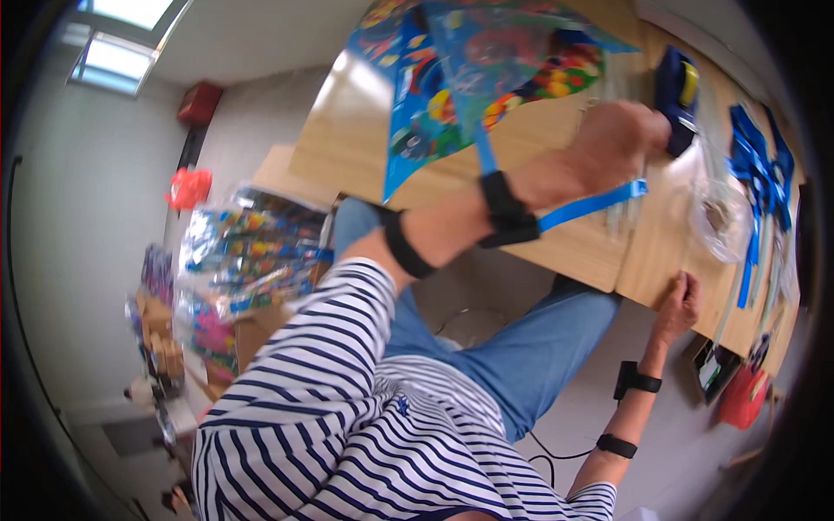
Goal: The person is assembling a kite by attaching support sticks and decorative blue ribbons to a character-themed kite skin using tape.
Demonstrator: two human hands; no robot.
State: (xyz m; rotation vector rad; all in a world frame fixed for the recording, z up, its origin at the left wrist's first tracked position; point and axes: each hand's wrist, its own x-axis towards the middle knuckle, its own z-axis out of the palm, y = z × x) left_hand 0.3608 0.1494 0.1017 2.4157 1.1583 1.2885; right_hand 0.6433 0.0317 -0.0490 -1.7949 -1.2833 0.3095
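Observation:
My left hand (621, 139) reaches across the table, smeared by motion, with its fingers curled inward. It is right beside a dark blue tape dispenser (678, 95) with a yellow mark; contact is unclear. Whatever the fingers hold is hidden. A colourful printed plastic kite sheet (495, 69) lies on the far side of the wooden table. A flat blue strip (591, 205) shows beyond my left wrist, and a blue length by the sheet runs toward it. My right hand (682, 300) rests at the table's near edge, fingers pressed together; nothing clear shows in them.
Blue ribbons (754, 165) and thin pale rods lie on the table's right side, near a clear plastic container (723, 221). At left, glossy printed packages (252, 252) are piled with cardboard boxes. A red bag (743, 398) hangs low at the right.

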